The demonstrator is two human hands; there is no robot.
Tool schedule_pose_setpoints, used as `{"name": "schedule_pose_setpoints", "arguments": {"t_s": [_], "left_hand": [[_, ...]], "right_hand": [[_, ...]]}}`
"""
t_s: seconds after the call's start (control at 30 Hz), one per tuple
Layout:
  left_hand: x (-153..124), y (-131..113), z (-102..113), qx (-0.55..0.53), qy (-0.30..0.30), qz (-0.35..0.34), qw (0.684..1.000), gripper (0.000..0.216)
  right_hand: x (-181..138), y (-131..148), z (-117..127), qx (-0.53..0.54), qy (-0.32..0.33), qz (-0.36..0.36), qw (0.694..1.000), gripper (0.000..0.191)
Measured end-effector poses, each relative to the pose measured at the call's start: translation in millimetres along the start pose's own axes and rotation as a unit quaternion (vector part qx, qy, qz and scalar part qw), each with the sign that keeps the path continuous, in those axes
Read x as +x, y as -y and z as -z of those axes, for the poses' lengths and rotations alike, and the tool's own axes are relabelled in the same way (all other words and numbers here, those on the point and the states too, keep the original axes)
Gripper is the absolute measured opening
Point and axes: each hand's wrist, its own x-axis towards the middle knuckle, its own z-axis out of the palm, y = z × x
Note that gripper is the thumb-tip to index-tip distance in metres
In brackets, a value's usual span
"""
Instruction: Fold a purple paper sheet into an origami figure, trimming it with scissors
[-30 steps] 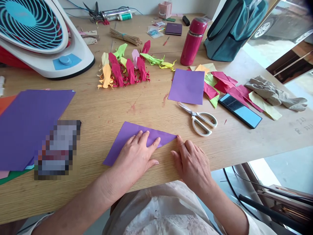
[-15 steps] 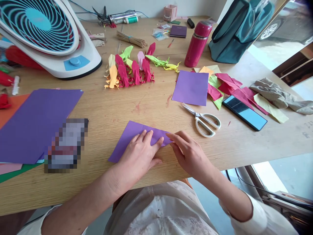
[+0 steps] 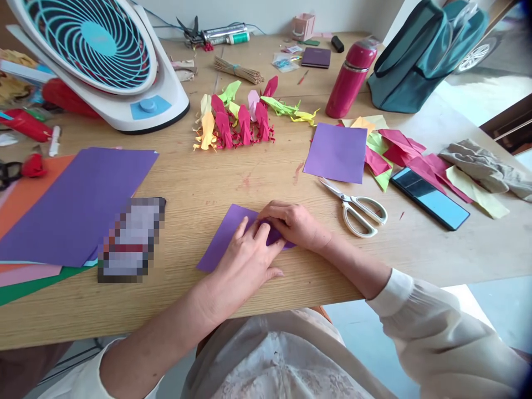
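A folded sheet of purple paper [image 3: 224, 235] lies on the table in front of me. My left hand [image 3: 249, 249] rests flat across it with fingers spread, holding it down. On the paper's upper edge is my right hand [image 3: 297, 224], its fingers bent and drawn together, the fingertips partly hidden next to my left fingers. Both hands cover much of the sheet's right half. To the right lie white-handled scissors [image 3: 359, 213], slightly open, below a flat purple square of paper [image 3: 336, 152].
Folded paper figures [image 3: 245, 124] stand in rows behind. A fan [image 3: 153, 111], a stack of coloured paper [image 3: 78, 205] and a blurred phone-like object [image 3: 133, 238] are left. A red flask [image 3: 351, 80], teal bag [image 3: 409, 61], paper pieces [image 3: 401, 147] and phone [image 3: 430, 198] are right.
My right hand has moved left and up from the paper's right corner to its upper edge, close to my left fingers. My left hand stays on the paper. The view has shifted slightly left.
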Motion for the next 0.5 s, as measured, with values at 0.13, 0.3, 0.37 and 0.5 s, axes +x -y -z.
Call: {"name": "schedule_pose_setpoints", "arguments": {"t_s": [0.13, 0.3, 0.37, 0.5], "left_hand": [[-4.9, 3.8, -5.1, 0.000, -0.007, -0.011, 1.000, 0.058], [-10.1, 3.6, -7.8, -0.008, -0.012, -0.025, 1.000, 0.059], [-10.8, 1.6, -8.1, -0.004, -0.009, -0.024, 1.000, 0.060], [-11.1, -2.3, -9.1, 0.006, -0.009, -0.019, 1.000, 0.065]], "right_hand": [[0.1, 2.1, 1.4, -0.026, 0.027, 0.022, 0.999, 0.031], [1.6, 0.5, 0.5, -0.037, 0.041, 0.033, 0.998, 0.032], [1.6, -0.5, -0.2, -0.035, 0.040, 0.039, 0.998, 0.033], [1.5, -1.3, -1.3, -0.044, 0.041, 0.030, 0.998, 0.033]]}}
